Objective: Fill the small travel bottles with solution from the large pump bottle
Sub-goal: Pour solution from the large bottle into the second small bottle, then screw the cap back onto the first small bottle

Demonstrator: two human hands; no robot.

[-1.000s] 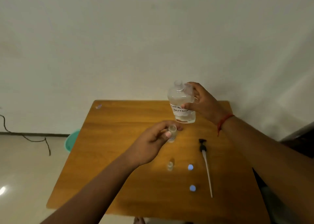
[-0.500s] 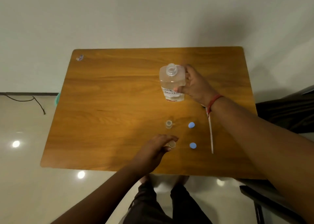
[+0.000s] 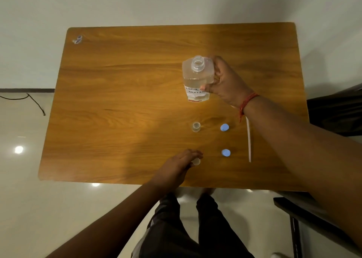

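Presently the wooden table (image 3: 117,101) carries all items. My right hand (image 3: 225,81) grips the large pump bottle (image 3: 196,77), uncapped and upright; its pump tube (image 3: 249,140) lies beside my forearm. My left hand (image 3: 176,165) pinches one small travel bottle (image 3: 196,161) near the front edge; the other (image 3: 196,126) stands open, apart. Two blue caps (image 3: 224,127) lie nearby. Judgement: pouring comes next, requiring a steady tilt over the narrow mouth.
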